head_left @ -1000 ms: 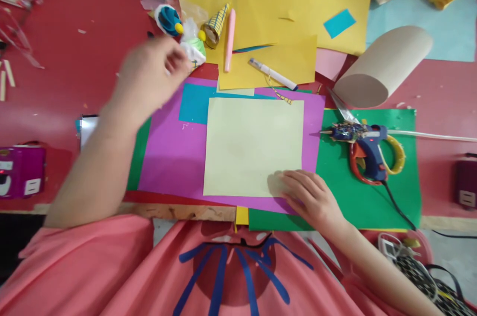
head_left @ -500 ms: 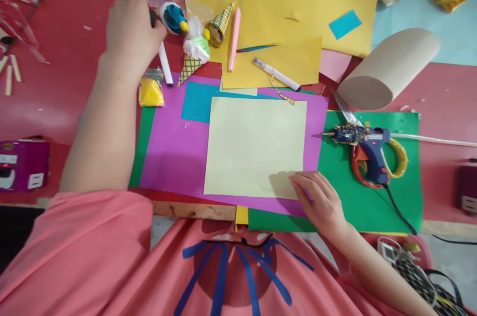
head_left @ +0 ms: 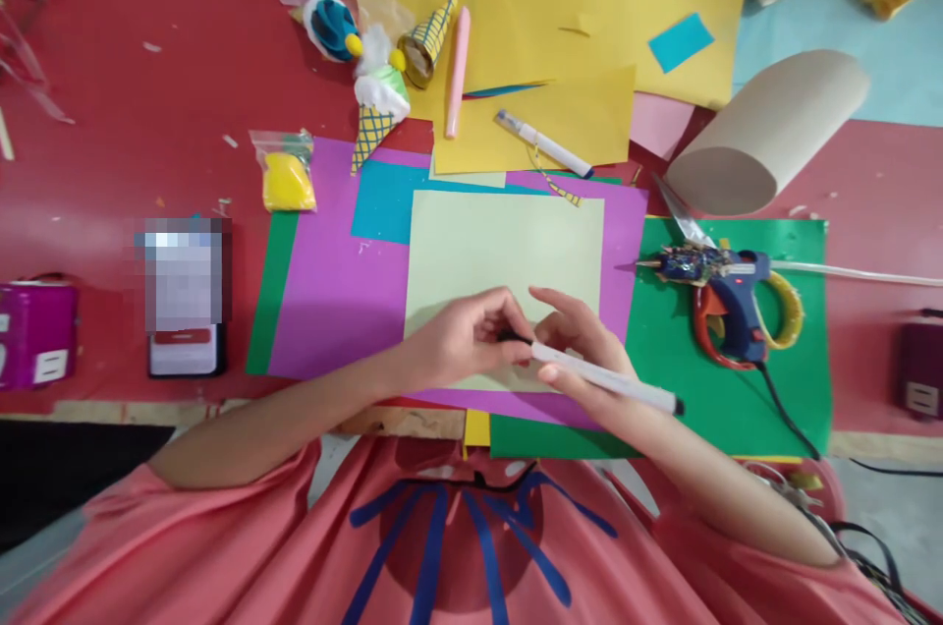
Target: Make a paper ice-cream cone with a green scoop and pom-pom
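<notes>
A white marker with black ends (head_left: 605,377) is held above a pale cream sheet of paper (head_left: 508,247). The fingers of my left hand (head_left: 482,338) pinch its black cap. My right hand (head_left: 585,350) has its thumb and fingers around the white barrel, whose far end points right over the wrist. Under the cream sheet lie a purple sheet (head_left: 339,301) and a blue piece (head_left: 383,207). Beyond it rests another pen (head_left: 545,143), on yellow card (head_left: 508,129).
A glue gun (head_left: 737,296) and scissors (head_left: 788,311) lie on a green sheet (head_left: 796,409) at right, near a cardboard tube (head_left: 781,129). At left are a phone (head_left: 184,350) and a bag of yellow clay (head_left: 287,181). Small ice-cream cones (head_left: 375,119) stand further back.
My left hand has come back from the far left with the marker, now over the cream sheet. My right hand has turned and closed on its barrel. The phone has come into sight.
</notes>
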`<state>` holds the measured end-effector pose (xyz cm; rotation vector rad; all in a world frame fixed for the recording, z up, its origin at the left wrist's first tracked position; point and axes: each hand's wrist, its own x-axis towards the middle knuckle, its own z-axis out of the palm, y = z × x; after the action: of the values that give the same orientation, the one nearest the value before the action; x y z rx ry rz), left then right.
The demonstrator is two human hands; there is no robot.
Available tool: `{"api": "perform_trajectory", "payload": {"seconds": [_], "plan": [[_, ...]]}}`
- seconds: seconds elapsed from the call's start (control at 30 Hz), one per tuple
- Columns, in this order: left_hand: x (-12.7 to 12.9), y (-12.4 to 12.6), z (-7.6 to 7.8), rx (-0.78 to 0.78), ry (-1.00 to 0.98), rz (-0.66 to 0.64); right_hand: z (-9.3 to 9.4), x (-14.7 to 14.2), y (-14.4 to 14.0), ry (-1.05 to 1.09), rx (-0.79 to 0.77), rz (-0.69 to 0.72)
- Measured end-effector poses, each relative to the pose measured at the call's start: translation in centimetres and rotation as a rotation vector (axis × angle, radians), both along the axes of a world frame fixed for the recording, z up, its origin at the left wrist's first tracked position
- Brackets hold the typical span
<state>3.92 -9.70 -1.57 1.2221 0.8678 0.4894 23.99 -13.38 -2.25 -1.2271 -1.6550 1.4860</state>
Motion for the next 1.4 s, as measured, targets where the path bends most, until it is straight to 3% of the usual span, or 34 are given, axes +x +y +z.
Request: {"api": "perform_trajectory", "payload": {"seconds": [0.13, 0.23, 0.37, 0.5, 0.7, 0.8, 0.87, 0.93, 0.97, 1.03, 1.2, 1.4], "plan": [[0.1, -0.7, 1.6, 0.376, 0.253, -0.306, 0.2, -0.9, 0.1, 0.09, -0.147, -0.026], [-0.2, -0.8, 1.6, 0.565, 0.389, -0.425, 0.1, -1.4, 0.4, 0.069, -0.222, -0.024], [-0.4, -0.9, 0.5, 0.697, 0.4, -0.413, 0.4, -1.6, 1.0, 0.202, -0.341, 0.023], [-0.6, -1.0, -0.1, 0.65, 0.313, -0.386, 0.6, -1.5, 1.3, 0.37, -0.401, 0.09], [-1.6, -0.8, -0.3, 0.743, 0.386, -0.283, 0.8, -0.2, 0.9, 0.123, -0.228, 0.158], [-2.9, -0.1, -0.2, 0.692, 0.59, -0.198, 0.8, 1.7, 0.1, -0.023, 0.008, -0.017], [-4.2, 0.6, -0.2, 0.722, 0.754, -0.116, 0.4, 3.6, -0.4, -0.256, 0.345, -0.292], [-5.6, 1.3, -0.3, 0.805, 0.905, -0.022, -0.3, 6.0, -0.6, -0.644, 0.689, -0.607], [-6.3, 1.6, -0.4, 0.85, 0.976, 0.018, -0.8, 7.3, -0.6, -0.796, 0.705, -0.741], [-7.4, 2.0, -0.7, 0.939, 1.072, 0.064, -1.9, 9.7, -0.6, -0.746, 0.718, -0.838], [-7.9, 2.1, -1.2, 0.988, 1.054, 0.095, -4.4, 13.4, -1.2, -0.785, 0.582, -0.895], [-7.0, 1.9, -1.3, 0.982, 0.993, 0.058, -5.4, 15.0, -1.2, -0.912, 0.532, -0.966]]}}
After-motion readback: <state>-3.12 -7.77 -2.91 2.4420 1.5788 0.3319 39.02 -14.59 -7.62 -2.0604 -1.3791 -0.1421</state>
